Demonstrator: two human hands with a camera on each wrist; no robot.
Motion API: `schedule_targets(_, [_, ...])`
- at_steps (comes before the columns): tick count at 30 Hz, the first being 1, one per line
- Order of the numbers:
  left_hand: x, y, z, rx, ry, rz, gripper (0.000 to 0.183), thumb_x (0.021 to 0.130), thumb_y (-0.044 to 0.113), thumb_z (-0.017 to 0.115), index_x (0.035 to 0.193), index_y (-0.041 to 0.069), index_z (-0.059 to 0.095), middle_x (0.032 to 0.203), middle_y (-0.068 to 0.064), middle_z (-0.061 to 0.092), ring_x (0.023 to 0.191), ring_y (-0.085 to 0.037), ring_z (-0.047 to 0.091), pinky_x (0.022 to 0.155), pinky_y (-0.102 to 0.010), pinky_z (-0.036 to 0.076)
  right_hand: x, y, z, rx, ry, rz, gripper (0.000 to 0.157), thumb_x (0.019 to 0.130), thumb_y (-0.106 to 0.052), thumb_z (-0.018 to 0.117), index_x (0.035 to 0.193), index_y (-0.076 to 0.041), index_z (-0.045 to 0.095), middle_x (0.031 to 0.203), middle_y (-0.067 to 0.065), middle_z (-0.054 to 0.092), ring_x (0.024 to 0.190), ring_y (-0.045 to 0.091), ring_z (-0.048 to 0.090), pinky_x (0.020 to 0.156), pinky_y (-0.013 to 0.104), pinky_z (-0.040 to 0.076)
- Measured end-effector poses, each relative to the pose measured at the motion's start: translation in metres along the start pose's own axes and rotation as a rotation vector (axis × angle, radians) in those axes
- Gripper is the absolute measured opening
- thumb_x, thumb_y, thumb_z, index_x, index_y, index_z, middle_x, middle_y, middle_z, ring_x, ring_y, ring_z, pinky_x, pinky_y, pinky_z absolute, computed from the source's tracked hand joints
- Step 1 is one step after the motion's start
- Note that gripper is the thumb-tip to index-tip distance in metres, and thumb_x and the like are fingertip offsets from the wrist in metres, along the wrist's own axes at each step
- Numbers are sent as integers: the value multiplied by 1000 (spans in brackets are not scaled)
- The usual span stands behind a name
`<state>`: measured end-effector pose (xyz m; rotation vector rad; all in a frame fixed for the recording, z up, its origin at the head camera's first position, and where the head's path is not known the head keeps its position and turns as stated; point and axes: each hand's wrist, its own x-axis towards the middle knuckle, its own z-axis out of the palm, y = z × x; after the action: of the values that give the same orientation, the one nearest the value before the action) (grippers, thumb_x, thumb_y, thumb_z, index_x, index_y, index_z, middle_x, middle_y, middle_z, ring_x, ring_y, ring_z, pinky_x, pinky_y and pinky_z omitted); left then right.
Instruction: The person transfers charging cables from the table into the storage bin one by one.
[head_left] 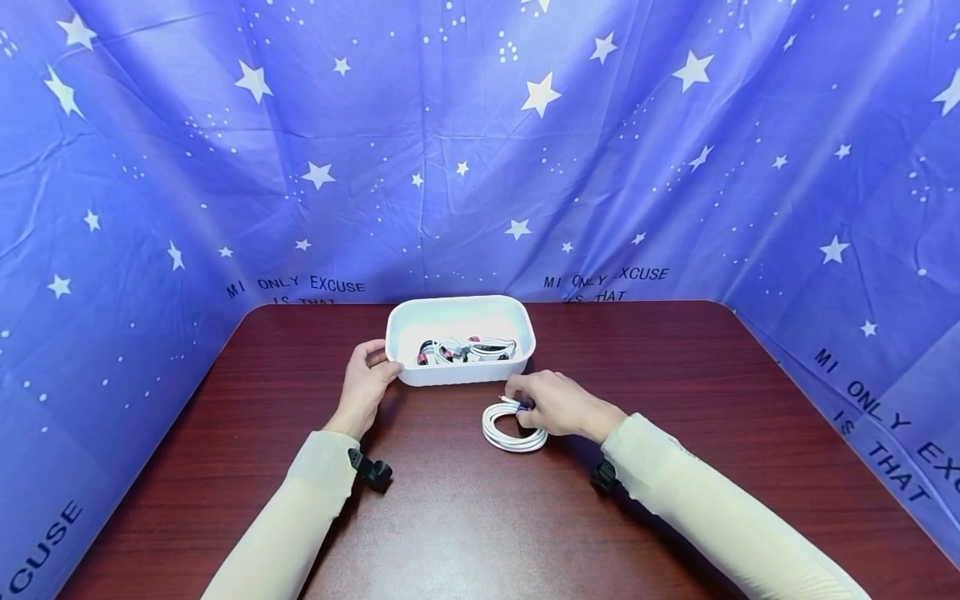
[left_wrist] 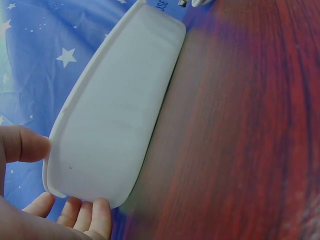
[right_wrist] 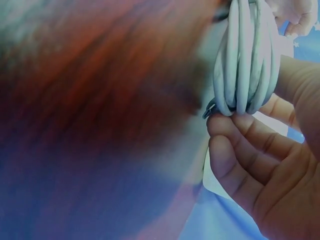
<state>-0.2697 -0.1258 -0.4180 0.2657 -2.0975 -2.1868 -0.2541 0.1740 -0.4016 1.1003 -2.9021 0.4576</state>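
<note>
A white plastic box [head_left: 465, 374] stands toward the back of the table with its long side facing me. My left hand [head_left: 363, 396] holds its left end, thumb at the rim and fingertips against the end wall, as the left wrist view shows. In front of the box's right half, my right hand [head_left: 562, 406] grips a coiled white cable [head_left: 516, 445]. The right wrist view shows the cable's loops [right_wrist: 245, 60] bundled between the thumb and fingers, with a small dark tie at the lower edge. Inside the box lie several small bundled cables [head_left: 491, 346] with red and black parts.
The dark red wood-grain table [head_left: 465, 517] has rounded far corners. A blue curtain [head_left: 420, 133] with white stars and lettering surrounds it at the back and both sides. Black straps with small devices [head_left: 372, 471] sit on both wrists.
</note>
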Motion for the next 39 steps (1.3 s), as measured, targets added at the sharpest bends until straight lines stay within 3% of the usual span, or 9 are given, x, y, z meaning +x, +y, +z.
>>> schedule_targets(6, [0,0,1,-17,-2,3,58,78,-9,58,132,-2,39,127,-22,49,105,-24,49,91,-38,45,3,-2,-5,4,3,-6,26,73,-15,70,98,-18,62,67,-11,52,60,8,47,54,26,39])
schedule_targets(16, [-1,-1,0,-10,2,-7,58,78,-8,59,132,-1,39,127,-21,49,105,-24,49,93,-40,44,13,-10,-16,-23,40,-43,27,76,-16,70,103,-19,65,69,-7,54,60,8,47,53,26,39])
schedule_targets(29, [-1,-1,0,-21,-1,22,58,77,-9,57,132,-3,39,126,-22,49,104,-21,50,73,-18,47,36,-31,-36,-66,82,-103,26,75,-18,68,100,-19,62,66,-9,49,58,8,45,51,26,36])
schedule_targets(39, [0,-2,1,-28,7,19,58,77,-10,57,132,-3,40,125,-23,51,102,-22,50,91,-42,45,58,-35,-48,-71,104,-102,26,77,-18,70,102,-17,61,68,-6,51,63,12,47,54,29,38])
